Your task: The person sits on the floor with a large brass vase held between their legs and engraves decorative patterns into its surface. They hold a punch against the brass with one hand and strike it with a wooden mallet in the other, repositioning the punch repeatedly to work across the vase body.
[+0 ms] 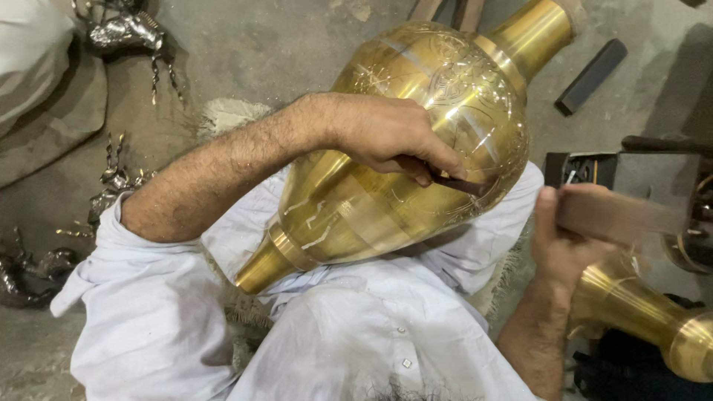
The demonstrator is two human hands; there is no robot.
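A large engraved brass vase (416,141) lies tilted across my lap, neck pointing to the upper right. My left hand (386,134) rests on its belly and is shut on a thin dark chisel (453,182), whose tip touches the brass. My right hand (568,238) is at the right of the vase, shut on the handle of a wooden mallet (624,215), which is blurred. My white clothing (349,327) lies under the vase.
A second brass vessel (653,312) lies at the lower right. A dark flat bar (592,76) rests on the grey floor at the upper right. Small metal figurines (126,30) stand at the upper left and along the left edge. A dark box (594,167) sits behind the mallet.
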